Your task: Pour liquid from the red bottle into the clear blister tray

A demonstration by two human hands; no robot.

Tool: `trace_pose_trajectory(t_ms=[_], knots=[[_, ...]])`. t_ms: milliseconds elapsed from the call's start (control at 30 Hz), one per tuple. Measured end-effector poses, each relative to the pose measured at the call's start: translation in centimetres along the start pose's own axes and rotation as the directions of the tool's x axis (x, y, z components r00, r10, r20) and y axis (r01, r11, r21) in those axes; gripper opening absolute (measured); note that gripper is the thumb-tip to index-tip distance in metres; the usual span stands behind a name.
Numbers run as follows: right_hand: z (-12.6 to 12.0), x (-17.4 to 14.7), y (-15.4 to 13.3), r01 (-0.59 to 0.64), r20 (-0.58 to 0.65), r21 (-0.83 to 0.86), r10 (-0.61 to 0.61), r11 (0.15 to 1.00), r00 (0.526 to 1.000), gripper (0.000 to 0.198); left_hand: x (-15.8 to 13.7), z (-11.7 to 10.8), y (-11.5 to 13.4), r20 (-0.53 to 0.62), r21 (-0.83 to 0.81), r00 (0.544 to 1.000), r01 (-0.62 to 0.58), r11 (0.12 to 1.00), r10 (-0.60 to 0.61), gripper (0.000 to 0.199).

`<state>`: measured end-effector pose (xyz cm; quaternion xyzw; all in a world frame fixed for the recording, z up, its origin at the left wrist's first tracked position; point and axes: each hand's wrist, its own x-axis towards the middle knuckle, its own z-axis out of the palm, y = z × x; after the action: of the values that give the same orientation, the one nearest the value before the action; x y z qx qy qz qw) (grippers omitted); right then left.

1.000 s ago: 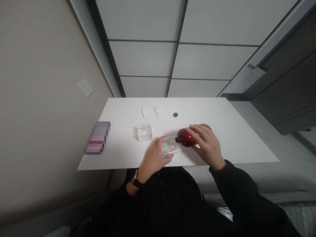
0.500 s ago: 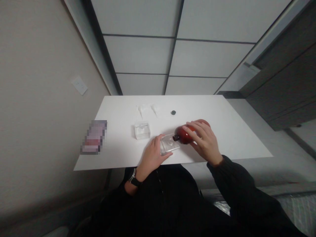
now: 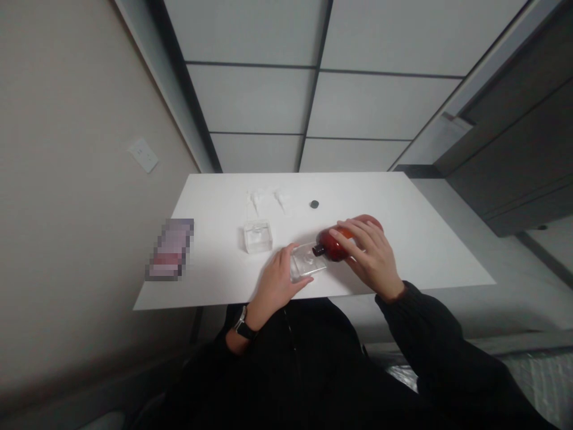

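My left hand is closed around the left end of a clear rectangular container near the table's front edge. A large red-brown bottle lies tipped in my right hand, its uncapped dark neck pointing left over the container. Whether liquid runs from the neck is too small to tell. A second clear container stands on the table to the left of my hands. Behind it lie two clear-white pump tops, and farther right a small dark cap.
The white table carries all these things. At its left edge lies a pixelated pink object. A wall with a socket rises on the left, and white panels stand behind the table.
Almost nothing differs. The bottle's neck has shifted very slightly left, while both hands keep their holds.
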<state>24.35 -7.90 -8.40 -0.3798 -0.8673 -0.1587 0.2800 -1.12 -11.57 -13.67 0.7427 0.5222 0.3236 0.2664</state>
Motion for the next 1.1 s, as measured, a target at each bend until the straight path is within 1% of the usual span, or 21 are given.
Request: trace_pose_trajectory(t_ms=[200, 367, 600, 733, 867, 1100], knots=[[0.01, -0.04, 0.04, -0.006, -0.015, 0.015, 0.006, 1.0, 1.0, 0.09, -0.05, -0.06, 0.02, 0.001, 0.002, 1.0, -0.004, 1.0, 0.004, 0.082], [-0.05, 0.1, -0.03, 0.005, -0.014, -0.015, -0.006, 1.0, 1.0, 0.092, -0.11, 0.04, -0.03, -0.003, 0.008, 1.0, -0.019, 1.0, 0.019, 0.083], [0.12, 0.22, 0.11, 0.053, -0.059, -0.048, -0.056, 0.997, 0.997, 0.09, -0.09, 0.14, -0.02, -0.013, 0.014, 1.0, -0.025, 1.0, 0.025, 0.083], [0.07, 0.24, 0.11, 0.059, -0.071, -0.061, -0.063, 0.996, 0.995, 0.088, -0.1, 0.12, 0.09, -0.024, 0.023, 0.999, -0.045, 0.999, 0.045, 0.082], [0.06, 0.23, 0.16, 0.064, -0.08, -0.066, -0.069, 0.996, 0.994, 0.084, -0.14, 0.15, 0.11, -0.03, 0.021, 0.999, -0.041, 0.999, 0.042, 0.083], [0.05, 0.23, 0.26, 0.08, -0.099, -0.059, -0.086, 0.995, 0.991, 0.07, -0.11, 0.06, 0.21, -0.012, 0.022, 1.0, -0.026, 0.999, 0.026, 0.083]])
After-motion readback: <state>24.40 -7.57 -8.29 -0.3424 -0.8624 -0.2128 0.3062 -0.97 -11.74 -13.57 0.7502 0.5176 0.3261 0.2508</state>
